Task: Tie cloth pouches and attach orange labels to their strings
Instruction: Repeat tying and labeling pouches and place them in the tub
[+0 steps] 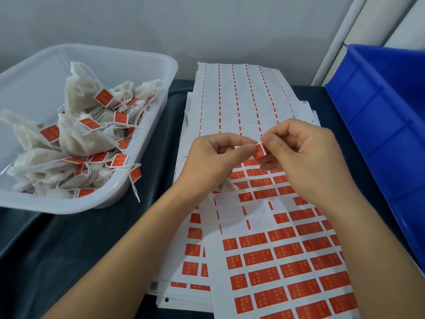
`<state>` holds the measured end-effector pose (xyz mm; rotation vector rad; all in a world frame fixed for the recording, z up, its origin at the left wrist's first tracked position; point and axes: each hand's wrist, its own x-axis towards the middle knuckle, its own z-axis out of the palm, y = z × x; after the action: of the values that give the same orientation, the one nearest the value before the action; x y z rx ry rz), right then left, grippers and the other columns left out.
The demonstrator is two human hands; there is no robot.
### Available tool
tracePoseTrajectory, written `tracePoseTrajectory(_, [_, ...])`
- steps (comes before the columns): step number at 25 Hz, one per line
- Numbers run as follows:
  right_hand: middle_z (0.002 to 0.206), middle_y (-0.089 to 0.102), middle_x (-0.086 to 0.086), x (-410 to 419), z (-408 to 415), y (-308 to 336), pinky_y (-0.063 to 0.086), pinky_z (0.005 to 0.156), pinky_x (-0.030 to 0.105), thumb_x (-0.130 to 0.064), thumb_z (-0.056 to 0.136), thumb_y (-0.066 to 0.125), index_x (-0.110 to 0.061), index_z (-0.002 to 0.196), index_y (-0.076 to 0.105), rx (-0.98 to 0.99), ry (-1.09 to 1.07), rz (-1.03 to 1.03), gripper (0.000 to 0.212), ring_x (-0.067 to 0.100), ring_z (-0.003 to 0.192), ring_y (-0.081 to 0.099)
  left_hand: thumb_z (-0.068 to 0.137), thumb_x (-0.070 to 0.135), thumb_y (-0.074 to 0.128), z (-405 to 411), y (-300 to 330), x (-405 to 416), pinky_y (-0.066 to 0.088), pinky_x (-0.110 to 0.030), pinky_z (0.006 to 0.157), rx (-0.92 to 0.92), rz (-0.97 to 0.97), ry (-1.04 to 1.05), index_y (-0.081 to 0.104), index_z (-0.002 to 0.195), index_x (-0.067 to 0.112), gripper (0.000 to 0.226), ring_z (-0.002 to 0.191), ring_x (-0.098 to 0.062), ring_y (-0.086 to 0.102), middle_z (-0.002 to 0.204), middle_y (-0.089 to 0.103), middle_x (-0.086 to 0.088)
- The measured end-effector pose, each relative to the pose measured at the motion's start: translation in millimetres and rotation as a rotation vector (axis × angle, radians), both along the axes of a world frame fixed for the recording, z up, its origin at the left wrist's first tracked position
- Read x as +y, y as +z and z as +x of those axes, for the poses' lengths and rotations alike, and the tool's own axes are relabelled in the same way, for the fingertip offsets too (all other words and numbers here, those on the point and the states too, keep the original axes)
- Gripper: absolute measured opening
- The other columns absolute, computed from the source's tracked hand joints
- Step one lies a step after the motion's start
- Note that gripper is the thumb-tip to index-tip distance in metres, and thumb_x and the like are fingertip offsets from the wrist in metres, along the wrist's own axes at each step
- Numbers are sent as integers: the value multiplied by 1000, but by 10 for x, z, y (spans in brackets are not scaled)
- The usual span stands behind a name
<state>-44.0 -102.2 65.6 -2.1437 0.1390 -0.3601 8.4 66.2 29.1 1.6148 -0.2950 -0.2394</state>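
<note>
Dark-covered desk (92, 238): left hand (207, 162) and right hand (305, 157) fingers pinch one orange label (259, 151) above label sheets (241, 107); tagged pouches (76, 134) in clear tub (147, 65) at ten o'clock.

A dark table (92, 238) bears a clear tub (147, 63), label sheets (241, 107) and a blue bin (379, 125).

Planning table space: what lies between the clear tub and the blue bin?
In the head view, label sheets on dark cloth fill the gap between the clear tub and blue bin.

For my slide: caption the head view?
Both hands pinch an orange label over label sheets.
</note>
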Motion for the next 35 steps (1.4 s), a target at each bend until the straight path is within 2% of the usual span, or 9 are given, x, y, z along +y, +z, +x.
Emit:
tracePoseTrajectory(11, [80, 75, -14, 2, -29, 29, 54, 60, 9, -31, 97, 65, -27, 103, 71, 24, 19, 71, 9, 0, 72, 73, 96, 30, 76, 22, -13, -16, 50, -18, 53, 62, 22, 19, 84, 85, 31, 13, 53, -7, 60, 76, 77, -5])
tracePoseTrajectory(14, [87, 76, -17, -6, -52, 42, 56, 64, 11, -29, 95, 70, -29, 111, 70, 50, 104, 103, 16, 1, 78, 74, 96, 29, 76, 32, -24, -28, 49, -22, 52, 78, 21, 35, 84, 88, 28, 12, 53, -10, 55, 69, 73, -1])
tracePoseTrajectory(17, [86, 75, -15, -8, -45, 12, 58, 70, 11, -22, 92, 75, -30, 112, 70, 75, 103, 23, 23, 0, 78, 74, 96, 26, 75, 46, -44, -35, 51, -26, 57, 101, -12, 21, 84, 90, 23, 11, 54, -10, 53, 65, 69, 3])
tracePoseTrajectory(21, [89, 73, -19, 4, -39, 1, 57, 72, 9, -24, 92, 74, -37, 112, 68, 41, 90, -33, 25, -3, 82, 72, 97, 27, 74, 59, -65, -43, 49, -16, 51, 116, 19, 3, 81, 92, 20, 12, 49, -4, 60, 61, 68, 10])
tracePoseTrajectory(23, [88, 74, -17, 2, -39, -7, 57, 71, 11, -27, 94, 72, -36, 113, 68, 38, 96, -13, 21, -1, 81, 73, 97, 29, 74, 65, -77, -36, 50, -19, 52, 79, 39, -6, 81, 89, 22, 12, 50, -5, 58, 63, 69, 3])
tracePoseTrajectory(26, [80, 75, -14, 1, -19, -22, 59, 67, 13, -25, 94, 71, -28, 103, 73, 38, 62, 12, 9, 1, 75, 74, 94, 29, 78, 70, -75, -10, 51, -23, 53, 24, 30, -33, 82, 86, 24, 10, 55, -20, 53, 73, 65, -22])
tracePoseTrajectory(28, [78, 74, -14, 3, -13, -30, 59, 66, 14, -24, 95, 71, -27, 99, 73, 30, 50, -6, 5, 1, 73, 73, 93, 30, 79, 71, -76, -13, 51, -23, 52, 15, 37, -37, 81, 86, 26, 9, 54, -22, 53, 75, 64, -25])
tracePoseTrajectory(31, [82, 74, -15, 29, -21, -23, 60, 68, 16, -26, 96, 69, -28, 99, 72, 26, 48, -18, 5, 1, 75, 73, 95, 28, 77, 60, -66, -9, 49, -22, 50, 0, 49, -20, 81, 86, 25, 9, 51, -16, 54, 72, 66, -19])
tracePoseTrajectory(35, [82, 73, -16, 121, 10, 90, 61, 67, 17, -26, 97, 68, -29, 99, 70, -15, 65, -51, 4, 0, 74, 72, 97, 19, 73, -20, 94, 36, 47, -21, 45, -74, 1, 21, 76, 92, 16, 7, 47, -10, 49, 58, 58, 2])
